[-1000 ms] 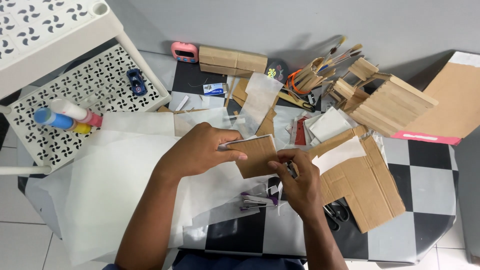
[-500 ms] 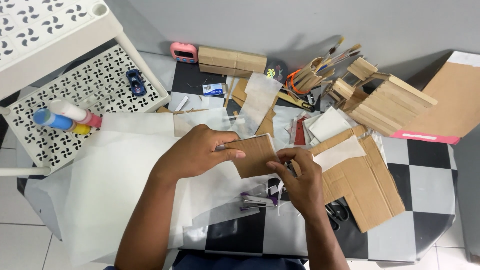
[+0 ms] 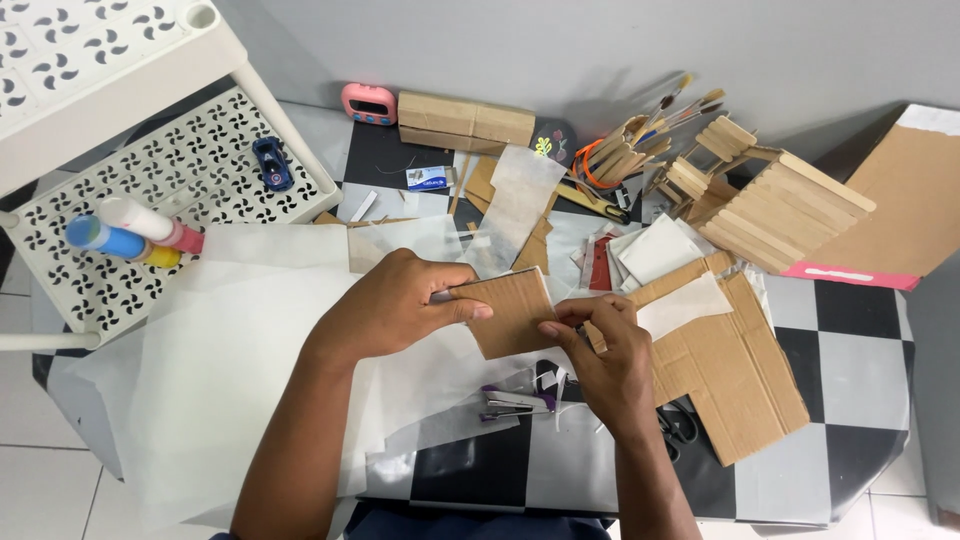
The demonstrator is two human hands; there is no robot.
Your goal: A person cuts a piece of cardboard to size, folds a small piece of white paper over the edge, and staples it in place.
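Near the bench edge, a purple stapler (image 3: 515,402) lies on thin white paper sheets (image 3: 230,380), just near of the hands. The left hand (image 3: 390,305) is closed in a grip on the left edge of a small cardboard piece (image 3: 510,312), which is held above the middle of the checkered bench (image 3: 850,400). The right hand (image 3: 605,350) pinches the right edge of this piece with its fingertips. To the right lies a large cardboard sheet (image 3: 735,365). Farther are a stick house (image 3: 765,200), brushes (image 3: 665,115) and a pink timer (image 3: 369,103). Far left stands a white rack (image 3: 150,170) with glue sticks (image 3: 130,232).
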